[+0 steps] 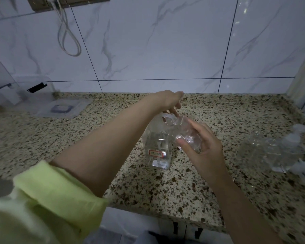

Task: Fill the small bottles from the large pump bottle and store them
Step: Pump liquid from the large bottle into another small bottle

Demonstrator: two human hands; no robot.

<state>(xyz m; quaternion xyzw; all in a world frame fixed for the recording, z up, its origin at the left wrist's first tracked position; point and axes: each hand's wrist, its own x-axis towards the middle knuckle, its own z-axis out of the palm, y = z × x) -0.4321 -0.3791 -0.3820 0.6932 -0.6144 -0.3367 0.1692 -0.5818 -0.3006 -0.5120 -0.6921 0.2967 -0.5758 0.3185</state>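
Marble-tile wall [148, 41], speckled granite counter [113, 138], dim light.

The left hand [169, 101] is covering the large pump bottle's [158, 148] top, hiding its pump. Clear plastic packaging [278, 148] at right is blurring, its contents unreadable; the bottle's red label text is too small.

A: Setting?
B: Home kitchen, by the look. Speckled granite countertop [165, 187] running into a corner, backed by large marble-veined wall tiles [148, 46].
A: Other signs?
B: Clear plastic storage container [33, 92] with its lid [60, 108] alongside, and a white cord [67, 37] hanging from above.
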